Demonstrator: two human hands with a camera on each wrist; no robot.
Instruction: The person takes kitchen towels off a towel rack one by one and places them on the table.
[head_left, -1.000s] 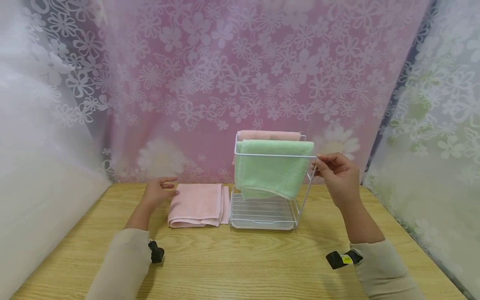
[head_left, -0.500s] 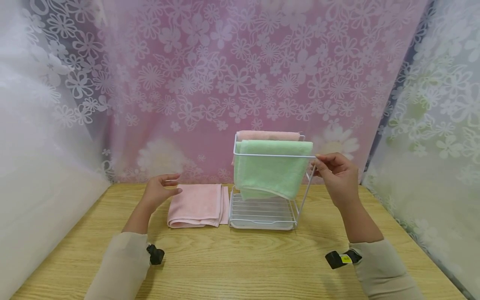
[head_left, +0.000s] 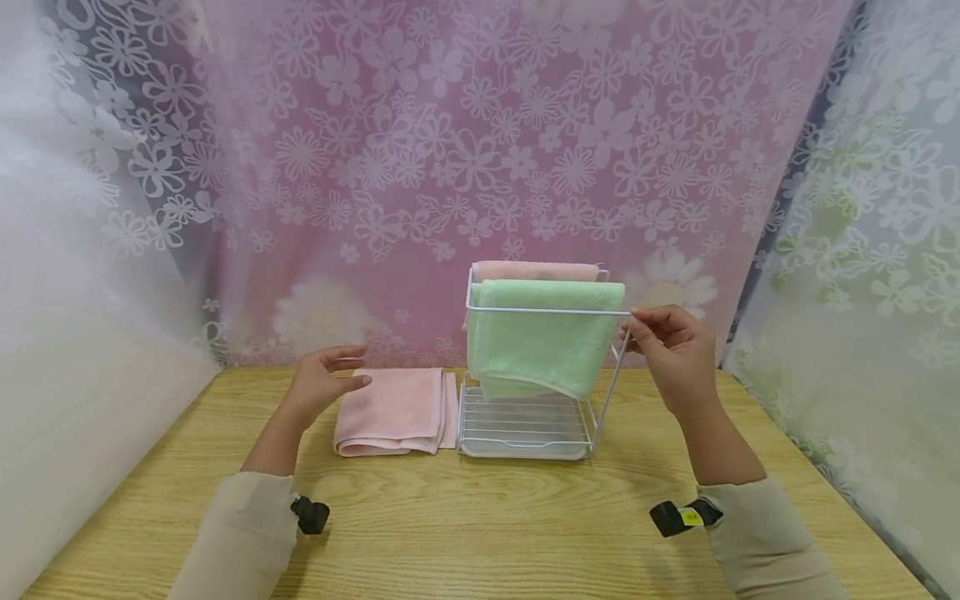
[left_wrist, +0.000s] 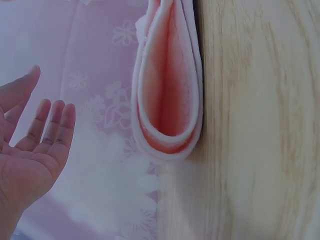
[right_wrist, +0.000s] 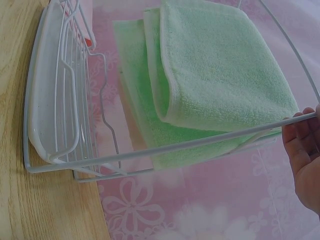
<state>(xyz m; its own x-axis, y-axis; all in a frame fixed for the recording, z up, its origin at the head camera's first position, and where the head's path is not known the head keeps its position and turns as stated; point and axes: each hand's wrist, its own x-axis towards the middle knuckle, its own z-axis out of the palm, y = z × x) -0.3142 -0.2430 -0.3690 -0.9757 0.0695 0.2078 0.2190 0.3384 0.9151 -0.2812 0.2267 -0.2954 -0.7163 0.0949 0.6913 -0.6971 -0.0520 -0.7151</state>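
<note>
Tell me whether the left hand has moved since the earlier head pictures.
Yes: in the head view, the left hand has shifted slightly rightward relative to the folded pink towel, which lies on the table.

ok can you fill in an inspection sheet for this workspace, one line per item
surface: wood-grain table
job's things: folded pink cloth lying left of a white wire rack; green cloth hung on it, another pink cloth behind
clutter: nothing seen
grips: left grip, fingers relaxed, near the folded pink cloth, holding nothing; right grip pinching the rack's top corner
cables: nothing seen
surroundings: flower-patterned sheeting behind and on both sides; black device at each wrist
</note>
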